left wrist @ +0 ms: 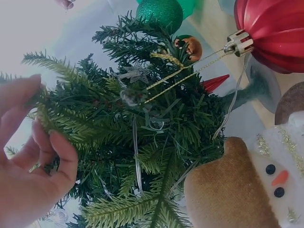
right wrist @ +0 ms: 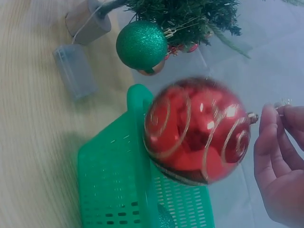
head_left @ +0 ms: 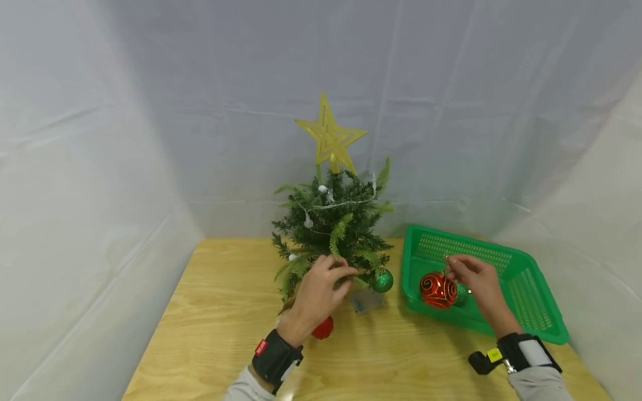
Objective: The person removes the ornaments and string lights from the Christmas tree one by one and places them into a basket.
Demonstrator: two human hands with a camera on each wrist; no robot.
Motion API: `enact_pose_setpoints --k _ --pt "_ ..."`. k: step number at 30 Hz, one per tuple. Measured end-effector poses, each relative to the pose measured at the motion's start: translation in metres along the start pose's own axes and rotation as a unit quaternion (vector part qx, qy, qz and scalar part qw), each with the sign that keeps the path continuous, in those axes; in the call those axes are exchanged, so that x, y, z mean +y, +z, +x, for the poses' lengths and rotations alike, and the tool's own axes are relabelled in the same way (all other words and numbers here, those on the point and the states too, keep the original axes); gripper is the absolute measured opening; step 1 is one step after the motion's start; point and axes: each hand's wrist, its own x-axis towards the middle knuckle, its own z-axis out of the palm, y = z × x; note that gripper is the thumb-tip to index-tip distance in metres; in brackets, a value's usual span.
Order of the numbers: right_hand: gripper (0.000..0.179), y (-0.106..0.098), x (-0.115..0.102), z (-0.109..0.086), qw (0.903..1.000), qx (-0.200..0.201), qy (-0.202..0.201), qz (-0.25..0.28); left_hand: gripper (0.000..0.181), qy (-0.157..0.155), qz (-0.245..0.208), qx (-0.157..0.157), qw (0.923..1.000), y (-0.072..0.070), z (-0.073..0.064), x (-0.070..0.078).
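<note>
A shiny red bauble with gold swirls (right wrist: 197, 130) hangs from my right hand (head_left: 476, 278), whose thumb and fingers pinch it by the top. In the head view it is over the green basket (head_left: 544, 312). My left hand (head_left: 321, 289) is at the front of the small Christmas tree (head_left: 346, 234), its fingertips pinching a light green branch tip (left wrist: 45, 111). On the tree hang a glittery green bauble (head_left: 383, 280) and a ribbed red bauble (left wrist: 275, 33). A snowman ornament (left wrist: 247, 180) shows in the left wrist view.
A gold star (head_left: 331, 136) tops the tree, and a string of clear lights (head_left: 341, 205) winds around it. A clear battery box (right wrist: 76, 71) lies on the wooden table (head_left: 210, 317) by the trunk. Another green bauble (head_left: 462, 295) is in the basket. Pale cloth surrounds the table.
</note>
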Motion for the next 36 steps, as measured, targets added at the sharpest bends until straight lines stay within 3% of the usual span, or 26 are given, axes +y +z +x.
enact_pose_setpoints --k 4,11,14,18,20,22,25,28,30,36 --pt "0.03 0.0 0.001 0.001 0.9998 0.015 0.012 0.001 0.019 0.005 -0.003 -0.01 0.9999 -0.002 -0.001 0.0" --pt "0.048 0.002 0.009 -0.004 0.9955 0.022 0.03 -0.087 0.02 0.01 -0.034 -0.024 0.9991 -0.009 -0.004 -0.002" --pt "0.048 0.005 0.014 -0.006 0.9937 0.022 0.036 -0.104 0.016 0.02 -0.077 0.011 0.9968 -0.016 -0.007 -0.005" --pt "0.048 0.008 0.022 -0.008 0.991 0.023 0.056 -0.119 0.013 0.021 -0.122 0.096 0.9877 -0.023 -0.013 -0.018" --pt "0.048 0.009 0.026 -0.009 0.9904 0.023 0.063 -0.121 0.013 -0.002 -0.12 0.123 0.9851 -0.027 -0.018 -0.027" --pt "0.049 0.01 0.028 -0.01 0.9902 0.022 0.069 -0.119 0.014 -0.043 -0.108 0.13 0.9847 -0.031 -0.024 -0.036" --pt "0.049 0.012 0.029 -0.011 0.9899 0.02 0.07 -0.122 0.015 -0.127 -0.087 0.109 0.9821 -0.038 -0.034 -0.049" --pt "0.048 0.013 0.029 -0.011 0.9873 0.016 0.068 -0.143 0.018 -0.189 -0.078 0.079 0.9757 -0.042 -0.043 -0.059" --pt "0.046 0.013 0.031 -0.011 0.9844 0.014 0.064 -0.163 0.021 -0.209 -0.079 0.059 0.9729 -0.043 -0.048 -0.063" --pt "0.039 0.022 0.033 -0.006 0.9789 0.012 0.054 -0.197 0.031 -0.23 -0.097 0.001 0.9683 -0.045 -0.058 -0.069"
